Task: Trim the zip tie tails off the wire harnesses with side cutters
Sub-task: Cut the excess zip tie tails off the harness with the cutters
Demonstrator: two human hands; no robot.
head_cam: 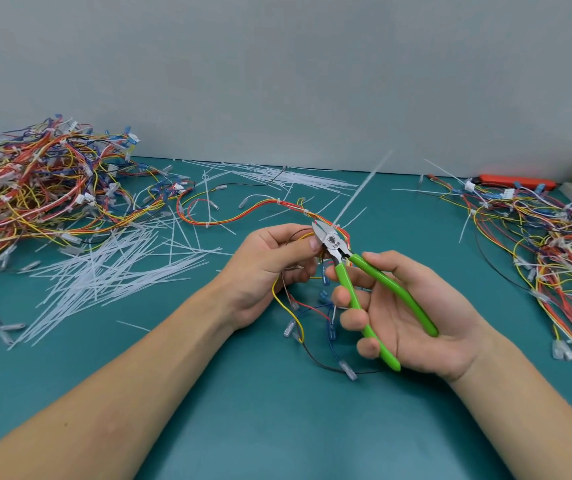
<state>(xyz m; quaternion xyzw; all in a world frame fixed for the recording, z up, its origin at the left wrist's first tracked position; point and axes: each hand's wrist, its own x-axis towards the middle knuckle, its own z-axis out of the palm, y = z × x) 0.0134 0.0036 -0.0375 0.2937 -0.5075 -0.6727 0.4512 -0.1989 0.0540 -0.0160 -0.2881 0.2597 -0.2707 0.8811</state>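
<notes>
Both hands mid-table, tool at harness.
Left hand [270, 268] pinches wire harness [239, 214]; right hand [412, 313] grips green side cutters [364, 282], blades parted, nose toward 11 o'clock at zip tie tail [364, 183]. Cut tails [111, 271] at 9 o'clock.

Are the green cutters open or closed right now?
Open: the green side cutters' handles are spread apart in the right hand, blades parted.

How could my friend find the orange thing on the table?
Start at the green table and go to its far right corner by the wall. Behind the right-hand pile of wires lies the orange tool. It is the only solid, flat orange bar; everything nearby is thin wire.
</notes>
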